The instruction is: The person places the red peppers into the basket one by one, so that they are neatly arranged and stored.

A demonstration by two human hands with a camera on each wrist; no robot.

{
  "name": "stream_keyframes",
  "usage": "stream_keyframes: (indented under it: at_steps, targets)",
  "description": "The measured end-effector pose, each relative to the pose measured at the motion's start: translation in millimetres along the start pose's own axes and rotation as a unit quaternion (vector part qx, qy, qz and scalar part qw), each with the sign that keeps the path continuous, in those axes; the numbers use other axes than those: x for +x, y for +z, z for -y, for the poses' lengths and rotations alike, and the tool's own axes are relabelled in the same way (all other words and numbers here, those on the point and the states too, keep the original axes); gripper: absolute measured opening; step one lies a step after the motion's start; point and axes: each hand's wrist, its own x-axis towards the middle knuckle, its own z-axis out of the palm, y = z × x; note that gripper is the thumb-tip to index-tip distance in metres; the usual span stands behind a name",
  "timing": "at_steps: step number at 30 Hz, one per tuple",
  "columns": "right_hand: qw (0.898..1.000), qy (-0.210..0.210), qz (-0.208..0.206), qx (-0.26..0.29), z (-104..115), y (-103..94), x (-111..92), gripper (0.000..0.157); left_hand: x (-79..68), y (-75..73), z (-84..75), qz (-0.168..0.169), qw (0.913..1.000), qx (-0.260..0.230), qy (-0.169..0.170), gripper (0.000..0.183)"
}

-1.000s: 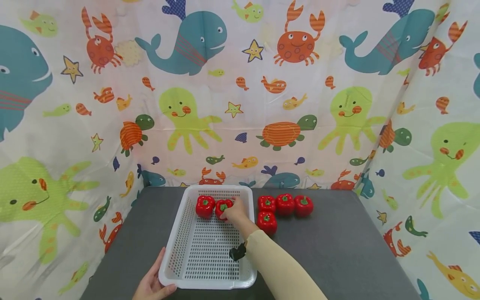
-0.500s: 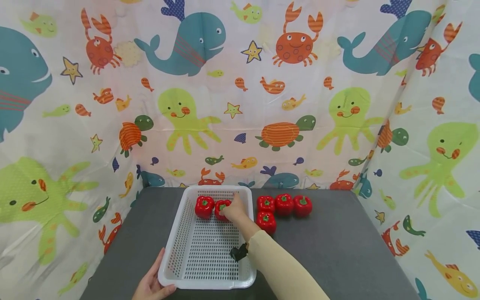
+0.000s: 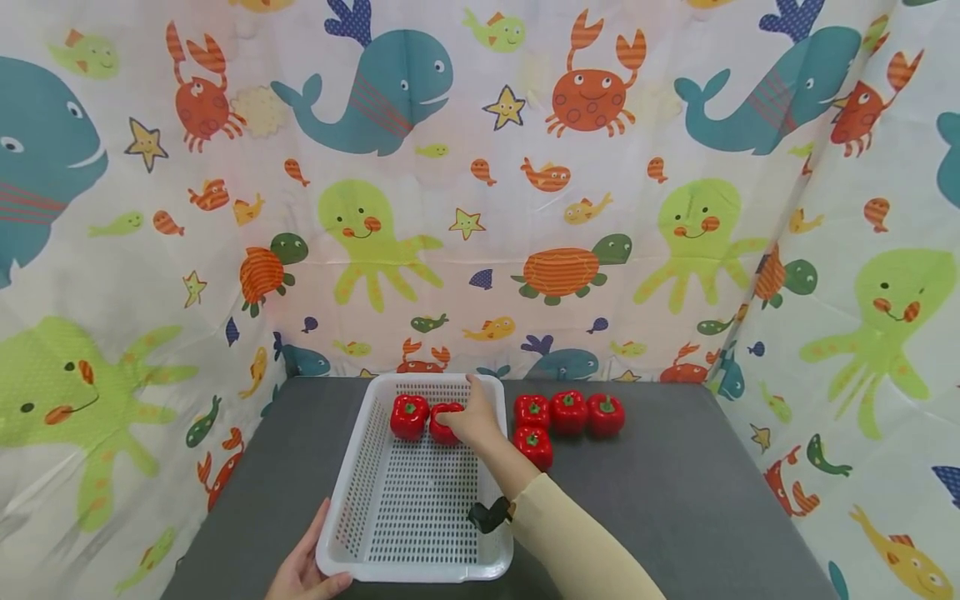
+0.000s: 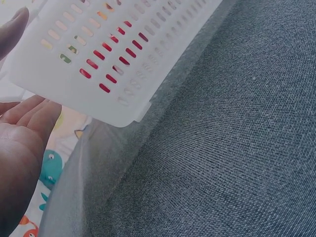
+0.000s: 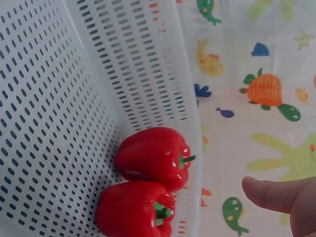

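A white perforated plastic basket [image 3: 420, 533] stands on the dark table. Two red bell peppers sit upright side by side at its far end: the left pepper [image 3: 408, 417] and the right pepper [image 3: 444, 433]. My right hand [image 3: 476, 421] is over the right pepper, partly covering it in the head view. In the right wrist view its thumb [image 5: 269, 195] is stretched out, apart from both peppers, and the other fingers are hidden. My left hand [image 3: 303, 567] rests against the basket's near left corner, with straight fingers [image 4: 32, 113] along one wall and the thumb by the other.
Several more red bell peppers [image 3: 568, 412] stand on the table [image 3: 645, 500] just right of the basket. A curtain [image 3: 480, 250] printed with sea animals hangs behind and at both sides. A small black device [image 3: 489, 515] is strapped at the right wrist.
My right hand has risen slightly off the right pepper, its forearm shifting a little to the right. Basket, left hand and the other peppers stay where they were.
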Motion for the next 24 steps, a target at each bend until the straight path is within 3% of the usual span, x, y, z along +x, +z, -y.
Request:
stream_keyframes:
  at_steps: [8, 12, 19, 24]
  targets:
    - [0.998, -0.036, 0.021, 0.039, 2, -20.4, -21, 0.085, -0.1, -3.4, 2.1, 0.0, 1.0, 0.0, 0.001, 0.107]
    - [0.996, -0.06, 0.024, 0.063, 3, -32.3, -31, 0.08, 0.7, -5.4, 3.4, 0.016, 0.9998, -0.009, 0.006, 0.106]
    - [0.98, -0.126, 0.044, 0.146, 2, -53.5, -47, 0.069, 1.3, -7.7, 4.6, 0.037, 0.9991, -0.022, 0.009, 0.105]
    - [0.975, -0.156, 0.042, 0.154, 0, -64.5, -55, 0.067, 1.8, -8.7, 4.1, 0.028, 0.9994, -0.012, 0.014, 0.106]
